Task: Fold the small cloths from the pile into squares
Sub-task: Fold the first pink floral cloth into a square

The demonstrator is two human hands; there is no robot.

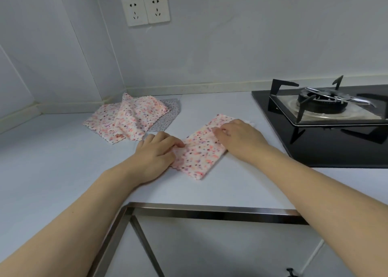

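Here, cloth in work: we see a folded oblong of white cloth speckled with pink, orange and purple [201,148] lying slantwise on the pale grey desk [63,150], between the pile and the hob
Left hand: our left hand [156,153] sits at the cloth's near-left end, fingers curled, its grip pinching the edge there
Right hand: our right hand [237,134] lies on the cloth's far end, fingers bent down onto the fabric and bunching it a little; its grip holds the cloth
Pile: a loose heap of the same speckled white cloths with zigzag edges [128,117] lies near the desk's back corner, well apart from the hands, resting on a grey dotted cloth [170,111] that shows at its right side
Hob: a black glass gas hob with a black pan stand [327,108] is set at the right, just beside the right hand
Wall: two white sockets [146,9] side by side above the pile
Front edge: a steel frame [210,210] under the desk's near rim
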